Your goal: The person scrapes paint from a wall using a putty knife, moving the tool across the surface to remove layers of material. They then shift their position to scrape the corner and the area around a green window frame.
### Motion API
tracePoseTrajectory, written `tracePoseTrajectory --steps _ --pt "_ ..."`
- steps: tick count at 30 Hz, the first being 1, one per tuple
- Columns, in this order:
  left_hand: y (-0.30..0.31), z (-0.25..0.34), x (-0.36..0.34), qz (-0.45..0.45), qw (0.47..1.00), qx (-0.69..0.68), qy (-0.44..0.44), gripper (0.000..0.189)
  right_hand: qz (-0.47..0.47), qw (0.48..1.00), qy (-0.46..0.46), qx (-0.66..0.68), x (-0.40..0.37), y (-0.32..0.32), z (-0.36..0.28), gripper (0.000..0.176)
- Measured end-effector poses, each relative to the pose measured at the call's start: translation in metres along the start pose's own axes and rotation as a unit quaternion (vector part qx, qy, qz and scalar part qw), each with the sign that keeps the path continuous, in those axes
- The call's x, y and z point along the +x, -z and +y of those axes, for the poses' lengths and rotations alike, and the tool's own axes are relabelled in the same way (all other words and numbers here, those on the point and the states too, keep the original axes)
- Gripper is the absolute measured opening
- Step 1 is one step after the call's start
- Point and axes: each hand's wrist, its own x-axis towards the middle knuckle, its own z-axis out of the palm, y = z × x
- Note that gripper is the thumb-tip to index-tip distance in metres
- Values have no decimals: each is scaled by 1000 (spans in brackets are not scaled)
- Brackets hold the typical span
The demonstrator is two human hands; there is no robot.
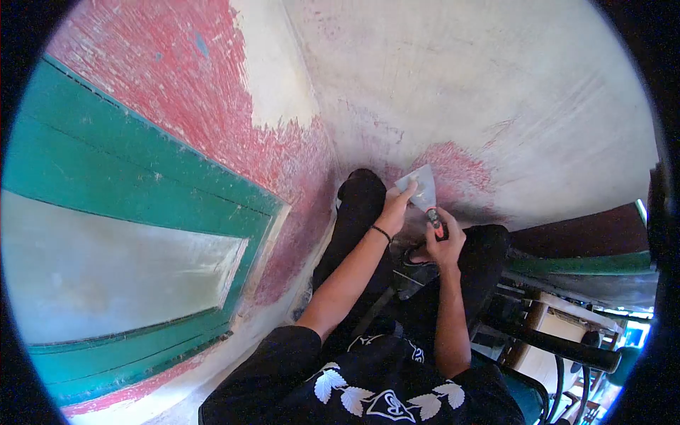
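Note:
A putty knife (426,183) with a wide pale metal blade and a black-and-red handle is held in front of the wall, blade tilted upward. My right hand (449,246) is closed around the handle. My left hand (397,210), with a dark band on its wrist, is at the blade's left side; a digit presses on the blade face and the other fingers are partly hidden. Behind the blade, the wall (397,78) has a rough patch of red paint (457,166) amid whitish, smeared surface.
To the left, a green frame (142,166) surrounds a pale panel (113,265), with scraped red wall (177,78) above. My bent legs (358,227) are below the wall corner. A wooden-framed piece of furniture (559,333) and dark bars stand close at my right.

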Motion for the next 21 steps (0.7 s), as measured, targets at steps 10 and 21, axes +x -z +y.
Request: tracePoseTrajectory --steps 10,21 --pt "17 6 -2 -3 999 37 -6 37 -47 998 -33 24 -3 5 -14 40" --pt "-22 51 -13 -6 983 123 -135 35 36 998 40 -24 4 -2 -40 46"
